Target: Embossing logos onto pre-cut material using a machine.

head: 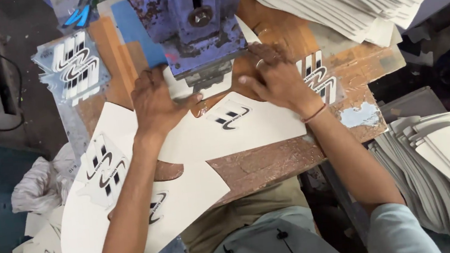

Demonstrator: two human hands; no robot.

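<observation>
Positioning step: left hand point(157, 101) and right hand point(278, 78), fingers spread flat, not gripping, pressing white cut sheet point(247, 127) on worktop point(272, 160) under blue press head point(193, 25); likely needs careful alignment beneath press

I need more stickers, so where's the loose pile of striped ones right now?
The sticker pile lies at the table's upper left corner in the head view, left of the blue press.

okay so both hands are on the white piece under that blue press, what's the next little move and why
Probably draw both hands back clear of the blue press head. The left hand and right hand lie flat on the white cut sheet, fingertips close beside the head, and the sheet's edge already sits under it, so it looks positioned.
</observation>
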